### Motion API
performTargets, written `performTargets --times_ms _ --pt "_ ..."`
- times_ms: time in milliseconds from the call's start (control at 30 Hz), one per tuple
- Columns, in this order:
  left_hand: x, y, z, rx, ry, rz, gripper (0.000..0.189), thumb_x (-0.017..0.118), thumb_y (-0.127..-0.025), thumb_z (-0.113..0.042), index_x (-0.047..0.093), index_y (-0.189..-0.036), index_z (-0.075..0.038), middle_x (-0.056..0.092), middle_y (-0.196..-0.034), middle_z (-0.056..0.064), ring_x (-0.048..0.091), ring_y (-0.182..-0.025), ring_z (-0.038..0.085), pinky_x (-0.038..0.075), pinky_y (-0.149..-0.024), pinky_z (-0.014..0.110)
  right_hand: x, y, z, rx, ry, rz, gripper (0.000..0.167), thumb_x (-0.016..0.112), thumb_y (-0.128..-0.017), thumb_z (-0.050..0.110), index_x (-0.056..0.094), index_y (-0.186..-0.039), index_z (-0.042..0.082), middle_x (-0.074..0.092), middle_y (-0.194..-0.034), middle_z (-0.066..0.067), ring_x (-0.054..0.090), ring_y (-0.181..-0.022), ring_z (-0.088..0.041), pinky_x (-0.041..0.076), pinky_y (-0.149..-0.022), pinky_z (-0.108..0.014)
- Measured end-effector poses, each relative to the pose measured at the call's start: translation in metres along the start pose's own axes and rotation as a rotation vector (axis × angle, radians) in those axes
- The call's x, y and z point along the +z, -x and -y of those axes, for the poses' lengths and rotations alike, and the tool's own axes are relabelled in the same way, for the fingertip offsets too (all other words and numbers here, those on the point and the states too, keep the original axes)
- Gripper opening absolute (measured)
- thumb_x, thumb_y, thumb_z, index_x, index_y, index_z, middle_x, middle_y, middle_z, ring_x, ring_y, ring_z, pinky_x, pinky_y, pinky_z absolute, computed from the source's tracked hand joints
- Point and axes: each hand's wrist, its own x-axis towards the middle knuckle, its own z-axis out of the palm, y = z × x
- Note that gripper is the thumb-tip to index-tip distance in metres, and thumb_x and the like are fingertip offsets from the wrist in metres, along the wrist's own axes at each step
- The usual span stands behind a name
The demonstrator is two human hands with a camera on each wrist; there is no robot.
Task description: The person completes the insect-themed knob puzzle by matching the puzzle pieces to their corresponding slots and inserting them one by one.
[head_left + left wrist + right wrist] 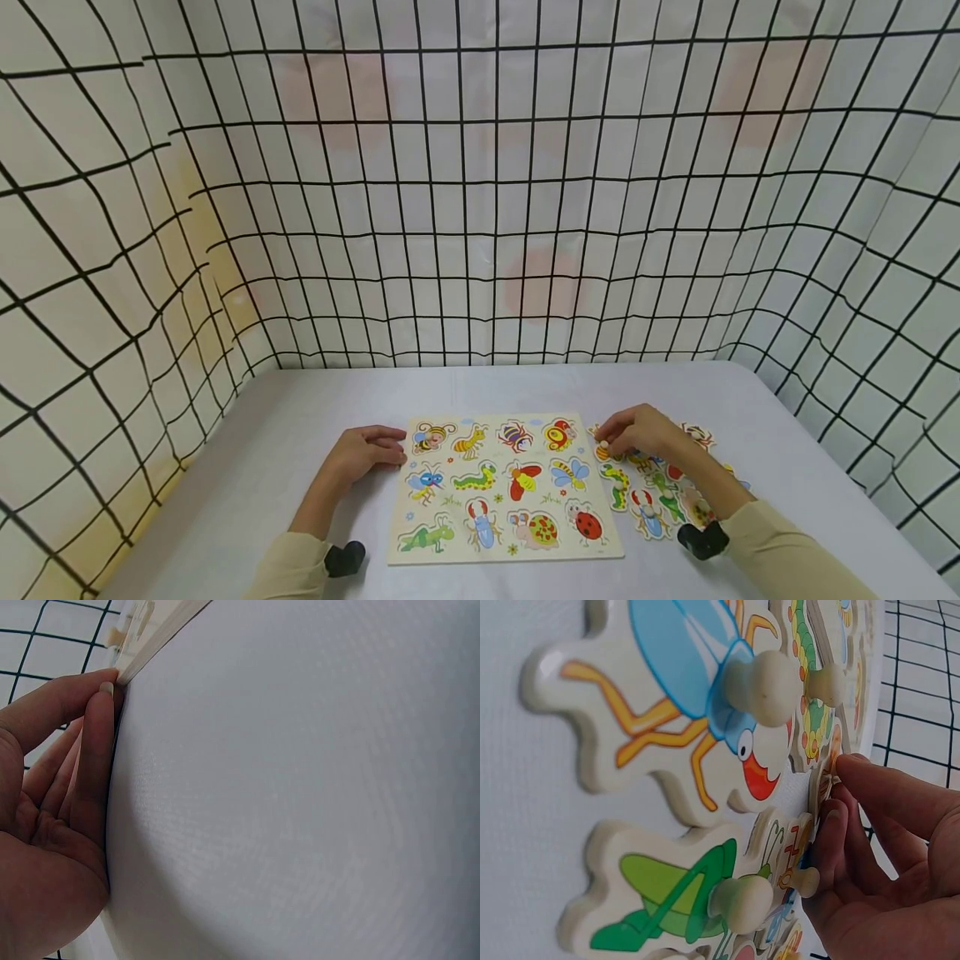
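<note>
A wooden puzzle board (442, 557) with insect pictures lies flat in the middle of the table in the head view. At its left edge my left hand (358, 457) touches the side; the left wrist view shows the thumb and forefinger tips meeting at the board's edge (169, 634). My right hand (647, 432) is beyond the board's right side, among loose pieces. There its thumb and forefinger pinch a small orange-striped puzzle piece (602, 452), mostly hidden by fingers in the right wrist view. Close by lie a caterpillar piece (617, 487) and a blue beetle piece (679, 660).
Several knobbed pieces crowd right of the board, among them a grasshopper piece (656, 896) and a spider-like piece (697, 433). Some overlap. White table cloth (255, 467) surrounds the board. A white wall with black grid lines (495, 208) encloses the back and sides.
</note>
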Motion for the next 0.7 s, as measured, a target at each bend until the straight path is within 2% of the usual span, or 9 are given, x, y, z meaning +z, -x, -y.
performTargets --times_ms 133,533,700 --pt "-0.0001 -0.0010 0.0006 -0.002 -0.001 -0.002 0.035 0.083 -0.079 -0.013 0.076 -0.114 -0.012 0.077 -0.087 0.000 0.068 -0.081 0.017 0.052 -0.079 0.030 0.0006 0.0005 0.0004 -0.007 -0.001 -0.003 0.023 0.082 -0.078 0.010 0.079 -0.101 0.006 0.073 -0.095 -0.006 0.062 -0.079 -0.019 0.052 -0.070 -0.032" --pt "-0.0009 0.0072 -0.0039 0.005 0.001 -0.007 0.035 0.083 -0.080 -0.012 0.076 -0.114 -0.010 0.076 -0.088 0.001 0.068 -0.081 0.017 0.051 -0.079 0.030 0.0031 -0.0036 -0.0043 -0.020 0.042 -0.021 0.018 0.081 -0.079 0.011 0.079 -0.097 0.009 0.070 -0.089 -0.004 0.058 -0.075 -0.019 0.050 -0.067 -0.033" --pt "-0.0007 0.0072 -0.0042 0.005 0.002 -0.007 0.034 0.083 -0.080 -0.012 0.076 -0.114 -0.010 0.076 -0.087 0.001 0.068 -0.080 0.017 0.051 -0.078 0.029 0.0045 -0.0019 -0.0025 -0.004 0.026 -0.022 0.019 0.081 -0.078 0.010 0.079 -0.097 0.008 0.070 -0.089 -0.004 0.059 -0.075 -0.019 0.050 -0.067 -0.033"
